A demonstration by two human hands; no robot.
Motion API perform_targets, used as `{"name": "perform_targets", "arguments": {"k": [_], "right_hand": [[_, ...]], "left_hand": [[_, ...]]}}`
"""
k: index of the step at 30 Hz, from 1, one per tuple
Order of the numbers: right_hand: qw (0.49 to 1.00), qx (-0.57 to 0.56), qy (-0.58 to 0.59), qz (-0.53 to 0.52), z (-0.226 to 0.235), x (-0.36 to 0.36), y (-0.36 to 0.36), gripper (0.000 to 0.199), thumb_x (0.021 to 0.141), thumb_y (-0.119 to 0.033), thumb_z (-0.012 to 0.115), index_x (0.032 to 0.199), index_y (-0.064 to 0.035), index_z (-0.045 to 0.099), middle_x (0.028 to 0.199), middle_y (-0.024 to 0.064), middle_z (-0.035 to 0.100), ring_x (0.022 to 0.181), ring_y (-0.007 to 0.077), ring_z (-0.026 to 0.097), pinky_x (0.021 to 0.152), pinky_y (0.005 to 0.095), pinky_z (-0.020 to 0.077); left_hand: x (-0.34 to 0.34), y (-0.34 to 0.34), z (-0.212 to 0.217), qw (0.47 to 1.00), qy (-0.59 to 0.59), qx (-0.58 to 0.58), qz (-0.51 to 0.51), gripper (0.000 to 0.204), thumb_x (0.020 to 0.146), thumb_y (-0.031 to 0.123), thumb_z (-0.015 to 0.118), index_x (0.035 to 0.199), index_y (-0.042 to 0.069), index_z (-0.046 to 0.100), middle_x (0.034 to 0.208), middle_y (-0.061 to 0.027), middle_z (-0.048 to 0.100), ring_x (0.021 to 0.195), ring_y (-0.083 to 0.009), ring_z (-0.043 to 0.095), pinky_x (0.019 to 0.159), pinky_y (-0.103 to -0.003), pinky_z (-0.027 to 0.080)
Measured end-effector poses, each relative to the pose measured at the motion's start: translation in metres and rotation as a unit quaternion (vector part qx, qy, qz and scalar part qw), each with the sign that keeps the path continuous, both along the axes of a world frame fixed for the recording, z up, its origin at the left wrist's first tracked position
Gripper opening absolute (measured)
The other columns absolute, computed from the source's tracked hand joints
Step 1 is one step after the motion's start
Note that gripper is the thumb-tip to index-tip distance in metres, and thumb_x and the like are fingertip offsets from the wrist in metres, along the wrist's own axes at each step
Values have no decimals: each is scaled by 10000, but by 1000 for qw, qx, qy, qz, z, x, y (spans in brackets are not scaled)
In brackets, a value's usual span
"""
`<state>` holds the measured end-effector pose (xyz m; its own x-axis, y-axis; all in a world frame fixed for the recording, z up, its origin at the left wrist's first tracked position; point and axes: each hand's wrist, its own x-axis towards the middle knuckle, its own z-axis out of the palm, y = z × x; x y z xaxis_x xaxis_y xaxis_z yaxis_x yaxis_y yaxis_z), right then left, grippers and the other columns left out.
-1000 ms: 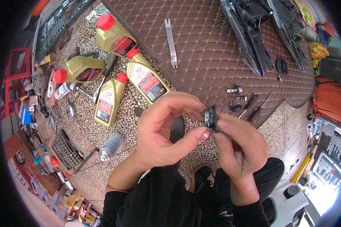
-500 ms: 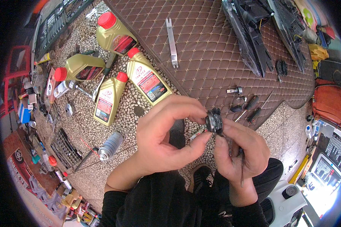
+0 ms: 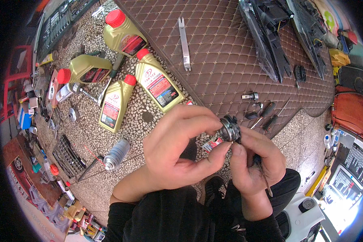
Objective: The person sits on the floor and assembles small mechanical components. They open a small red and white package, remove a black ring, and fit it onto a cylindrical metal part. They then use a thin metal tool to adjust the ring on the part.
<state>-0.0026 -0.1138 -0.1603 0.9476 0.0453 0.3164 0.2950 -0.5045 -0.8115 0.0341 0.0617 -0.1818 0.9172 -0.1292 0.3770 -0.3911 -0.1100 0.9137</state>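
Observation:
A small round black part with a shiny metal ring (image 3: 230, 130) is held up between both hands. My left hand (image 3: 175, 151) pinches its left side, with the thumb below and the index finger above. Against the right side are the fingertips and thumb of my right hand (image 3: 259, 163). A thin dark rod (image 3: 265, 179) lies across the right palm and sticks out toward the wrist; the curled fingers partly hide it. Beyond the hands, a bulb with a metal body (image 3: 250, 96) and a few screwdrivers (image 3: 267, 109) lie on a brown quilted mat (image 3: 218, 60).
Several gold bottles with red caps (image 3: 159, 82) and a spray can (image 3: 117, 154) are on the pebbled floor to the left. A silver pry tool (image 3: 184, 44) and black headlight housings (image 3: 266, 40) lie on the mat. A white stool-like object (image 3: 300, 213) stands by my right leg.
The round part has turned slightly, showing more of its metal ring face. The rod in my right hand has swung a little to the right. Both hands keep their grip.

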Motion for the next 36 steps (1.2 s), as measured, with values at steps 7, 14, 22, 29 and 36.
{"name": "perform_targets", "arguments": {"k": [7,14,22,29,36], "right_hand": [[1000,-8,-11,-2,-1,2,1,171,856,30,716,1018,38,662,1010,227,748,742,143,688,620,218,502],[999,15,22,-43,-2,0,4,231,787,49,763,1005,-3,705,973,203,762,846,290,775,719,334,610],[981,152,103,-57,-6,-4,5,171,868,46,730,1035,18,704,1050,160,762,755,71,656,627,201,488],[975,196,91,-61,-14,-5,8,142,876,39,728,1013,16,700,1057,168,761,671,30,573,567,183,427],[919,302,220,-127,-12,-10,14,146,897,-18,747,1024,30,695,924,56,728,736,36,590,646,193,449]], "left_hand": [[-2,-2,0,999,27,-19,4,352,744,-14,834,1055,-38,670,994,-155,680,770,-187,669,680,-284,553],[-2,-4,-1,998,53,-31,4,342,758,-17,828,1062,-38,673,1003,-146,672,758,-162,661,678,-273,547],[-2,-3,1,999,33,7,12,346,764,-9,838,1076,-28,689,1006,-148,676,764,-171,666,667,-282,549],[-4,-3,4,999,11,35,28,363,761,0,846,1089,-27,694,1006,-158,680,809,-223,687,683,-302,568],[-2,-2,3,998,0,60,25,392,761,9,855,1114,-39,692,1025,-167,676,829,-224,689,696,-299,570]]}}
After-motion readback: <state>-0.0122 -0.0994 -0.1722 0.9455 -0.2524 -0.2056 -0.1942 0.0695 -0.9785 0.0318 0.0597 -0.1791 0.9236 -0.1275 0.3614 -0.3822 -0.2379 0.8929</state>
